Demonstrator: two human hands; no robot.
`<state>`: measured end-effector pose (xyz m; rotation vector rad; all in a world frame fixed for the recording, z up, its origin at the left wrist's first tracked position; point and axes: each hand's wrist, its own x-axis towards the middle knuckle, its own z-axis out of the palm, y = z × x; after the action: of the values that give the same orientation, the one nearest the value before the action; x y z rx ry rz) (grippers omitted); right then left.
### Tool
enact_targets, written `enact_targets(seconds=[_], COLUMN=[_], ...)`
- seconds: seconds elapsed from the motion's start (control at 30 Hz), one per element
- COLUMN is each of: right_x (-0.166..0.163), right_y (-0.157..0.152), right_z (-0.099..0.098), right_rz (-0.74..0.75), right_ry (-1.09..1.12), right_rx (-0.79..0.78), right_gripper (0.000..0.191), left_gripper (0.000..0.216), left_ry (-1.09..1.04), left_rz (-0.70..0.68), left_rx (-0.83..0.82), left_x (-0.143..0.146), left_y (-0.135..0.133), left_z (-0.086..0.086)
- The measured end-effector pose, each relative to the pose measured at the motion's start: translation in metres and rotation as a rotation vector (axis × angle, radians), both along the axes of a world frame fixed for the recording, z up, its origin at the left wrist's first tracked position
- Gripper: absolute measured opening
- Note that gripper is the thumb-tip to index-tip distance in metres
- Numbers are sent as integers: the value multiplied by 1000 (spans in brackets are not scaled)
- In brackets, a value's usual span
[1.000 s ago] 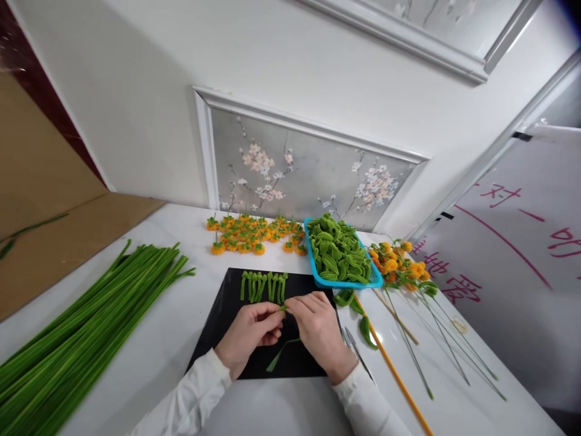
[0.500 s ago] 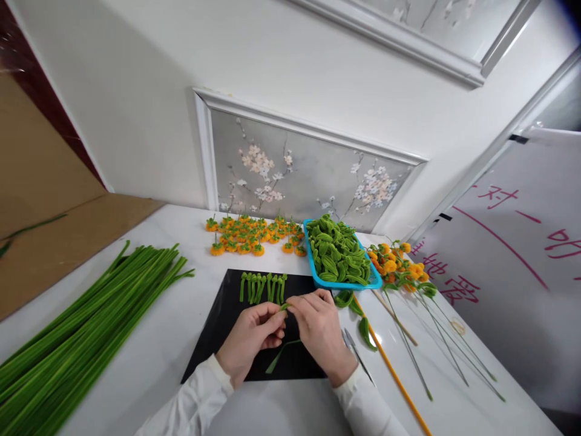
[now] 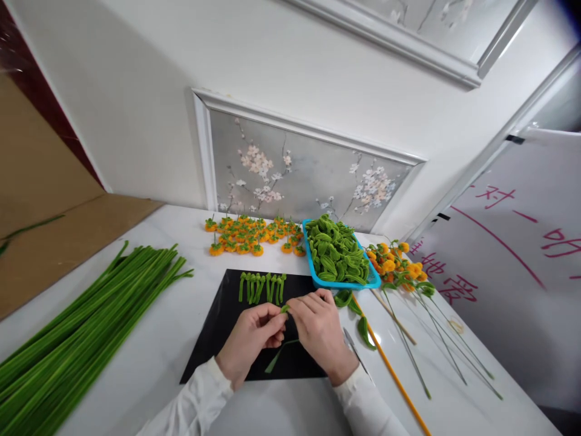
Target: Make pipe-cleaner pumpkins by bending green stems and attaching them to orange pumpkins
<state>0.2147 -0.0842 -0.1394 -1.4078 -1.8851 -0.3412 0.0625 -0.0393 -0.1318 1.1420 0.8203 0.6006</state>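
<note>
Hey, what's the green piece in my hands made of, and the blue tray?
Green piece: looks like fuzzy chenille pipe cleaner, matte and bendable, pinched between left hand and right hand. Blue tray: probably plastic, with a smooth, slightly glossy rim.

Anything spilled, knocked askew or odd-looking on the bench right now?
Little stands out. Two green leaf loops lie on the table outside the blue tray. Both hands, left hand and right hand, pinch a green pipe cleaner over the black mat.
</note>
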Motion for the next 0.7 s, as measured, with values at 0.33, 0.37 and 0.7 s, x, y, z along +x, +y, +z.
enact_targets(seconds=[0.33, 0.37, 0.7], right_x=[-6, -6, 21], right_y=[-2, -2, -1], right_z=[3, 2, 4], right_rz=[-16, -18, 15], right_ry=[3, 6, 62], right_rx=[2, 2, -13], right_gripper=[18, 19, 19], left_gripper=[47, 47, 46], left_ry=[-34, -36, -43], left_rz=[27, 22, 1], left_rx=[-60, -55, -36], left_x=[1, 1, 2], left_y=[-1, 0, -1], left_z=[5, 4, -1])
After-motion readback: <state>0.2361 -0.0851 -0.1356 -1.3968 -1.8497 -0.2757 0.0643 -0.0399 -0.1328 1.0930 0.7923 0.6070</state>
